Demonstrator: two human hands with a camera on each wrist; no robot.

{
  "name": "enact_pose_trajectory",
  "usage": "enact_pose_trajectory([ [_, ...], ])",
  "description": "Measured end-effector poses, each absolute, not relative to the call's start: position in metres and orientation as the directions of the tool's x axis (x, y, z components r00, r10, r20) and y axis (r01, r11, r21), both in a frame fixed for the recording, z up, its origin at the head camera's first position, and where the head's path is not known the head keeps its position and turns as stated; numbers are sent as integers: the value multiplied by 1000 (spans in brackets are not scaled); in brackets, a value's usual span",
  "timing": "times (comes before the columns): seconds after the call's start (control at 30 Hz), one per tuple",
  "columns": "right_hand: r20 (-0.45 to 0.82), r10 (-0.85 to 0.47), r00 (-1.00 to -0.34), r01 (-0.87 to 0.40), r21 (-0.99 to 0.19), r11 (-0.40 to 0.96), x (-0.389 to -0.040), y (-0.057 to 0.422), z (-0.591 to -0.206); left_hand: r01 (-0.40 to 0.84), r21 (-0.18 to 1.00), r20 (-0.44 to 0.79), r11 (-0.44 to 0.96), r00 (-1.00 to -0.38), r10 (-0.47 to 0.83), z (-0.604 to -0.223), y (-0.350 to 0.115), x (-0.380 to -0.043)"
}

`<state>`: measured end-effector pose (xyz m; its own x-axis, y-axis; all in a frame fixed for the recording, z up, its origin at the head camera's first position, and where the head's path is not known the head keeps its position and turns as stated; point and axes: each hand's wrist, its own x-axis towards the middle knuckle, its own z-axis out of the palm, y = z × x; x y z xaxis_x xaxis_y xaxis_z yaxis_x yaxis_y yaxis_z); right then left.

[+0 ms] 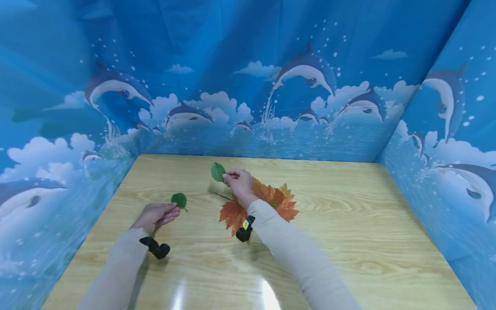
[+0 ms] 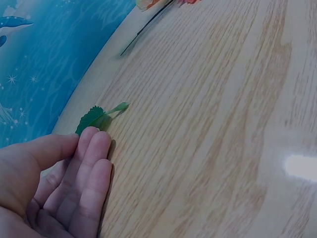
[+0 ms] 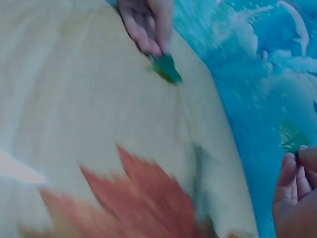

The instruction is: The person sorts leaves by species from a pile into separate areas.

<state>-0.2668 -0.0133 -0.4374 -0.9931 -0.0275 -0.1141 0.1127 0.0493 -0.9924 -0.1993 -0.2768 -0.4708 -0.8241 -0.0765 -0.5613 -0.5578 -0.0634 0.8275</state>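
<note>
My left hand [image 1: 156, 215] pinches a green leaf [image 1: 179, 199] between thumb and fingertips, low over the left part of the table. In the left wrist view its toothed edge and short stem [image 2: 120, 107] stick out past the fingers. Farther back, my right hand [image 1: 239, 183] pinches a second green leaf [image 1: 218, 172] by one end, its blade pointing up and left. Under and beside the right forearm lies a bunch of orange-red maple leaves [image 1: 284, 202] with a thin dark stem [image 1: 224, 196] reaching left. The forearm hides part of the bunch.
The wood-grain table [image 1: 348, 232] is bordered at the back and both sides by a blue dolphin-print curtain [image 1: 240, 77]. Each wrist carries a small black camera [image 1: 244, 232]. Bright glare spots lie near the table's front.
</note>
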Motion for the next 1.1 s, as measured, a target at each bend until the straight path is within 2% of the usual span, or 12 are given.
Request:
enact_pose_trajectory([
  [0.17, -196, -67, -978, 200, -978, -64, -251, -44, -447, -560, 825, -565, -77, -821, -81, -470, -276, -199],
  [0.4, -216, -28, -976, 215, -976, 20, -238, -77, -468, -559, 826, -564, -73, -821, -92, -469, -275, -199],
  [0.67, -249, 16, -968, 249, -968, -27, -224, -96, -483, -560, 825, -566, -80, -818, -101, -472, -275, -199],
  [1.1, -238, 48, -970, 241, -970, 46, -217, -105, -487, -533, 842, -540, -85, -836, -99, -476, -276, -199],
])
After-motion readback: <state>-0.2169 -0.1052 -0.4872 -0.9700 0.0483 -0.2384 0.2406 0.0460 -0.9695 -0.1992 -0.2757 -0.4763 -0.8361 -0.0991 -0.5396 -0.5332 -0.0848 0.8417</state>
